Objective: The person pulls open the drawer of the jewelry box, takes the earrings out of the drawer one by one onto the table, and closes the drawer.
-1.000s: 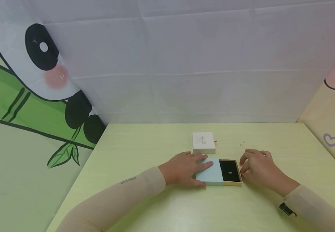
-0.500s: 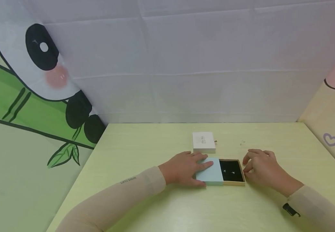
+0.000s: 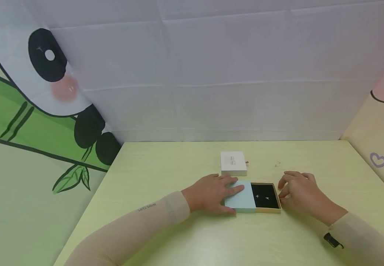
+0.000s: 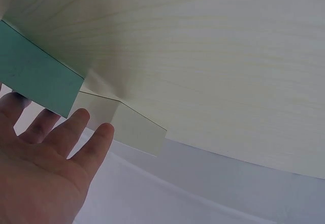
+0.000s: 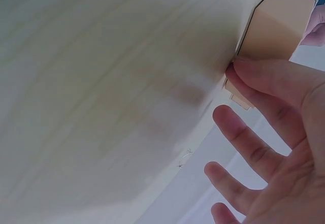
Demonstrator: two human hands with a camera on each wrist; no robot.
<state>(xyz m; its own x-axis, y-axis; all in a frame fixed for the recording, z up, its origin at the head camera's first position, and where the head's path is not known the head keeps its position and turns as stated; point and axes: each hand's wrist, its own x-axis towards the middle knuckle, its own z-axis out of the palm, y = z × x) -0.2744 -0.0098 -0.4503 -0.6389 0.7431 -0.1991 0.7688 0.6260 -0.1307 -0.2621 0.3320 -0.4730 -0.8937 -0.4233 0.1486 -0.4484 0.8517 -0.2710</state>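
My left hand (image 3: 213, 195) rests with spread fingers on the light blue sleeve (image 3: 241, 201) of a sliding gift box. Out of its right side reaches the tan drawer (image 3: 268, 210), lined with a black pad that bears two small silver star-shaped pieces (image 3: 267, 198). At the drawer's right end, my right hand (image 3: 299, 195) pinches with thumb and forefinger. The right wrist view shows the fingertips meeting at the drawer's tan end wall (image 5: 274, 26), its other fingers loosely spread; what lies between the tips is hidden. In the left wrist view the fingers lie along the sleeve's green-blue side (image 4: 40, 74).
A white box (image 3: 233, 162) with printed text and a small tab on its right side stands just behind the blue one. Two tiny star-like pieces (image 3: 277, 164) lie on the pale wooden table (image 3: 165, 162) to its right. A white cloth hangs behind the table.
My right hand has moved a little to the right, and the drawer has slid further out, baring both star pieces. In the last half second little has moved. The left hand has stayed put.
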